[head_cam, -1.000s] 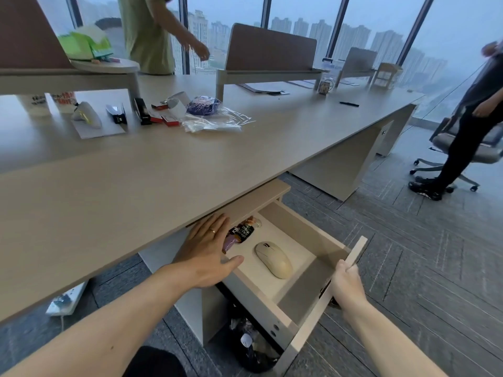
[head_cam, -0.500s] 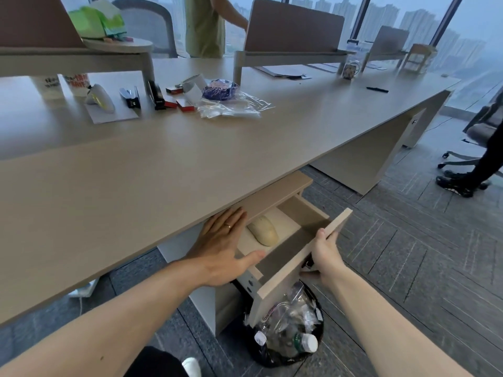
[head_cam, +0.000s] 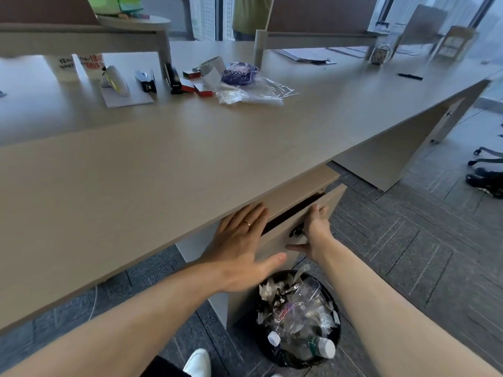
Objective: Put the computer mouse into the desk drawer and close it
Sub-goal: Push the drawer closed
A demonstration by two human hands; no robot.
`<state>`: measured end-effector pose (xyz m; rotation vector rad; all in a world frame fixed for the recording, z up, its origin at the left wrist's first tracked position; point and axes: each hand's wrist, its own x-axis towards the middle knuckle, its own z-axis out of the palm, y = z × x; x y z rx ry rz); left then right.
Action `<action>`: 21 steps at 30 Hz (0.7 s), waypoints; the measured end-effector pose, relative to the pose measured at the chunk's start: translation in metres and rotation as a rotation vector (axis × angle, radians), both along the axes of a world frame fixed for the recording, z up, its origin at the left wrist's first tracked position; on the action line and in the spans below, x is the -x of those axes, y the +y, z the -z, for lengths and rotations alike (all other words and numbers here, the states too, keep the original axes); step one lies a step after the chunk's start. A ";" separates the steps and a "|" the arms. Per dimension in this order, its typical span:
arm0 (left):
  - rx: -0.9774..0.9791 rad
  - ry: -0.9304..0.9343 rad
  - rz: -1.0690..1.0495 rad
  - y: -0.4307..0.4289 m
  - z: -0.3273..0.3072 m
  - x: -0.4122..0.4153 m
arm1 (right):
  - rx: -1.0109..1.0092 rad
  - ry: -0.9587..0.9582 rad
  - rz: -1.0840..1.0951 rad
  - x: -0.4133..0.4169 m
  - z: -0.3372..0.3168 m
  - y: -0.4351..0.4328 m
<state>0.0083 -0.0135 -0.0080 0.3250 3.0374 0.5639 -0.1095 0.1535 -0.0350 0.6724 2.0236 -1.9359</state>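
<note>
Left hand (head_cam: 245, 251) spread flat, fingers extended, laid against the pedestal beside the light wood desk drawer (head_cam: 296, 227), right hand (head_cam: 315, 231) open, pressed on the drawer front by its dark lock, drawer left only a dark slit ajar beneath the beige desktop (head_cam: 163, 164), computer mouse hidden from sight.

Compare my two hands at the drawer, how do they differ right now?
The left hand lies flat, palm down, beside the dark gap at the drawer's top edge; the right hand presses against the drawer front by the lock. The left hand's fingers are spread and reach under the desk edge; the right hand's point up the panel. Only the left wears a ring. Both touch the nearly shut drawer and hold nothing.
</note>
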 end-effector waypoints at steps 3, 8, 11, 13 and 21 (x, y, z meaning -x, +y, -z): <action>-0.005 0.017 -0.005 0.000 0.002 0.001 | 0.086 -0.032 0.052 0.002 -0.003 -0.008; 0.000 0.030 -0.002 0.000 0.003 -0.001 | 0.156 -0.017 0.029 0.010 0.002 -0.015; -0.003 0.040 0.002 0.000 0.003 -0.001 | 0.167 -0.026 0.020 0.014 0.006 -0.015; 0.000 0.054 -0.002 0.001 0.004 -0.001 | 0.156 -0.021 0.020 0.016 0.008 -0.014; 0.000 0.081 -0.003 0.001 0.008 0.000 | 0.159 -0.014 0.007 0.016 0.000 -0.020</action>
